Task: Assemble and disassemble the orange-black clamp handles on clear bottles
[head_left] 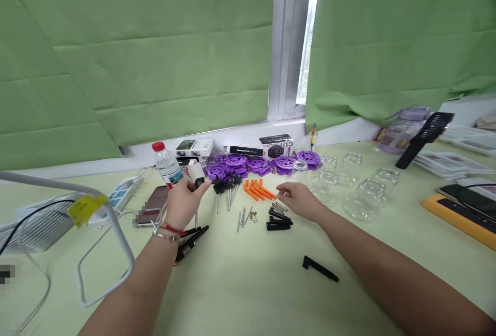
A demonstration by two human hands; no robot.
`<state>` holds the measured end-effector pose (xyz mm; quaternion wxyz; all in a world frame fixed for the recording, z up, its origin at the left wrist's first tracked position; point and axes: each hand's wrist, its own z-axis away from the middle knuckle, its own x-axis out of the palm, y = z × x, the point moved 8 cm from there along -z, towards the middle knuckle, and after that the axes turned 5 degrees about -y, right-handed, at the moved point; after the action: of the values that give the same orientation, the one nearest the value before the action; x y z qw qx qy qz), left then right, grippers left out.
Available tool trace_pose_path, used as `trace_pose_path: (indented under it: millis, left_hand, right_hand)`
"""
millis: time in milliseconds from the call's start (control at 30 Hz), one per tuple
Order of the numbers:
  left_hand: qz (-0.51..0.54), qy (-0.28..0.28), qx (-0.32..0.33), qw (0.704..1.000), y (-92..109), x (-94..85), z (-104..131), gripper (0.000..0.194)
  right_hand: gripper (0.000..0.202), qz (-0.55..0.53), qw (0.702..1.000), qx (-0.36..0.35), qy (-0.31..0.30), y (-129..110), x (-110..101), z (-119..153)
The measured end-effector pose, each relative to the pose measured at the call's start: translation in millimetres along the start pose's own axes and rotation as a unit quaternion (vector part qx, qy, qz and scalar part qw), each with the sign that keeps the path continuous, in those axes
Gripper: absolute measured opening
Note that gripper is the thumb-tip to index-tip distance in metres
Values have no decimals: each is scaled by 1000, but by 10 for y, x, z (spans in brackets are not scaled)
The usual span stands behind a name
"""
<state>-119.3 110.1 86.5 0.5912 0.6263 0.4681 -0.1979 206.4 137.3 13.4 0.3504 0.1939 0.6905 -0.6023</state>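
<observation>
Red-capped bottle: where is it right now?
In the head view, the bottle stands left of centre, just beyond the left hand and the phone.

Pale green table (248,284); purple discs (235,161), orange pieces (259,190), screws (243,218), clear glassware (361,205) on top.

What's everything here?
Curtains: two, green, behind
Table: one, green, beneath
Bottle: one, clear, back left
Boxes: several, mixed, back
Spoked discs: many, purple, back
Knobbed rods: several, black/silver, centre
Bent pieces: four, orange, centre
Bolts, springs: several, silver, centre
Angled sticks: several, black, centre
Vessels: several, clear, right
Jug: one, purple, right
Slotted tool: one, black, right
Phone: one, dark, left
Power strip: one, white, left
Tubular frame: one, grey, left
Left hand: one, left
Right hand: one, right
</observation>
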Motion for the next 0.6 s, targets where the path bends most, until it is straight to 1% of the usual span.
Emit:
trace_pose_path:
  millis: [33,67,133,200,300,367,467,533,600]
  left_hand:
    - [-47,5,-3,999,-3,42,-116,51]
    - [-75,-10,-11,997,-24,124,-229,52]
    - [-99,-57,-56,992,-141,324,-413,50]
    - [-104,-74,-88,988,-248,477,-531,49]
    - [-99,-104,-124,982,-390,668,-607,46]
    - [-90,-121,-150,977,-466,757,-609,46]
    - [-67,-144,-180,971,-530,848,-578,47]
    - [-55,-156,-187,968,-534,878,-556,47]
    - [-56,-158,-180,969,-505,864,-543,46]
  right_hand:
    - [33,-19,1000,-6,-6,35,-44,146]
    - [33,-31,999,2,-17,93,-75,295]
    - [31,-46,997,24,-56,212,-89,588]
    - [31,-58,993,48,-93,306,-74,850]
    - [30,-72,982,93,-149,403,8,1137]
    - [25,-58,977,110,-174,422,68,1241]
    - [10,-23,977,106,-185,404,133,1281]
    - [6,-18,976,104,-193,394,173,1269]
    - [7,-30,975,105,-192,382,184,1239]
